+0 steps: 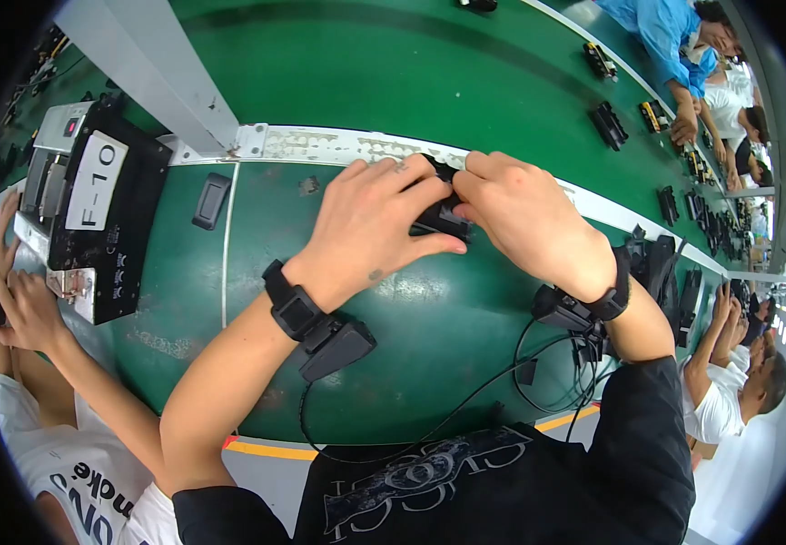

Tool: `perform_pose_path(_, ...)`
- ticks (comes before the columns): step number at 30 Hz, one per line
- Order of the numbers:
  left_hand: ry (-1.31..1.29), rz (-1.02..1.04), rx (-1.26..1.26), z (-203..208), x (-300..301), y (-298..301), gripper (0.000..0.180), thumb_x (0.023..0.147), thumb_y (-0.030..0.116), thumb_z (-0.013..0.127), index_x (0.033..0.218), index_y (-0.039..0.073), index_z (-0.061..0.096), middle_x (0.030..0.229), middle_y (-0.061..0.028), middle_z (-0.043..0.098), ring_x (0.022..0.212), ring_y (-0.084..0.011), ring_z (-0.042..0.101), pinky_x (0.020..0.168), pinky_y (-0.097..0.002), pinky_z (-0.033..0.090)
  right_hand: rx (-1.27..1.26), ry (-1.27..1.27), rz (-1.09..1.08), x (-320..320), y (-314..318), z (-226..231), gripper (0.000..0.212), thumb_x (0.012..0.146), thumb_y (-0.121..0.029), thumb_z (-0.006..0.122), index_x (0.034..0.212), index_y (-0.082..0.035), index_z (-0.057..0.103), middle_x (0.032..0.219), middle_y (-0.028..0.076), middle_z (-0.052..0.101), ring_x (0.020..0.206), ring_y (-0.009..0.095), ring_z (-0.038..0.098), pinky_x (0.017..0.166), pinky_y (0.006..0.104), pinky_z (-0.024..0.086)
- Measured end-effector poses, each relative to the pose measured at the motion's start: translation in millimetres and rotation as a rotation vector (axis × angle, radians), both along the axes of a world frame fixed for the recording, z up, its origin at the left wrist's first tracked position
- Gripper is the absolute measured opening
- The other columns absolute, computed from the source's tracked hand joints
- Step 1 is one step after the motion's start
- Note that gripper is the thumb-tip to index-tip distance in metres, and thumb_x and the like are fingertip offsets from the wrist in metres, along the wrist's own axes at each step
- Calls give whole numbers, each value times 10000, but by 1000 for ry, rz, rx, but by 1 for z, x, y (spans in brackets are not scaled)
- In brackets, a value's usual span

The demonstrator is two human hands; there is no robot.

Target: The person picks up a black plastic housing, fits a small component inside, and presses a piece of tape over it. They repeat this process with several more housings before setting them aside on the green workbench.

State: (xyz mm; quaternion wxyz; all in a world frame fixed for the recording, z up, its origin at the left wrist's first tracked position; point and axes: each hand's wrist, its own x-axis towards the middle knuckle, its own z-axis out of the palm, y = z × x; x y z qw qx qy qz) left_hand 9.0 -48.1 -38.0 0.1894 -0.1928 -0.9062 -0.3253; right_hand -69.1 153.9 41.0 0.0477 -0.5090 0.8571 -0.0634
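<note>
Both my hands meet over a small black plastic part near the far edge of the green bench. My left hand lies over the part's left side, its fingers curled onto it and its thumb stretched along the near side. From the right, my right hand grips the part's upper end with bent fingers. Much of the part is hidden under the fingers, so its exact kind cannot be made out. Each wrist wears a black strap; a black device with a cable sits by the left one.
At left stands a black machine beside a co-worker's hand. A flat black oblong piece lies nearby. A white post rises from the metal rail. Black parts are heaped at right. Past the rail, a green belt carries several assemblies.
</note>
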Motion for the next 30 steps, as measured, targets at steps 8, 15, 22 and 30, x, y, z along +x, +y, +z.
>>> perform_pose_path(8, -36, -27, 71, 2, -2, -1, 532, 769, 453, 917, 1110, 93, 722, 1079, -45, 655, 927, -286, 691, 838, -433, 548, 202, -146, -59, -13, -17, 4, 174, 879, -120, 808, 979, -1, 729, 1013, 169, 697, 1012, 394, 690, 846, 495, 554)
perform_pose_path(15, 72, 130, 248, 7, -1, 2, 392, 862, 351, 881, 1064, 70, 697, 1039, -84, 661, 891, -318, 702, 780, -456, 561, 159, 41, -174, -38, -4, 5, 157, 917, -175, 786, 999, -45, 757, 1020, 175, 721, 998, 411, 717, 842, 512, 568)
perform_pose_path(22, 27, 40, 72, -4, -4, -2, 270, 944, 316, 792, 889, 90, 654, 858, -65, 668, 802, -294, 682, 760, -438, 510, 85, 237, -191, -117, -49, 22, 183, 965, -171, 745, 1113, -69, 717, 1105, 156, 685, 1042, 416, 695, 865, 514, 566)
perform_pose_path(30, 52, -32, -48, -13, -7, 1, 269, 967, 309, 747, 809, 112, 655, 761, -38, 650, 774, -233, 663, 813, -389, 457, -118, 383, 656, -157, -272, -15, 355, 961, -146, 732, 1311, -108, 695, 1378, 116, 605, 1200, 355, 637, 1009, 469, 572)
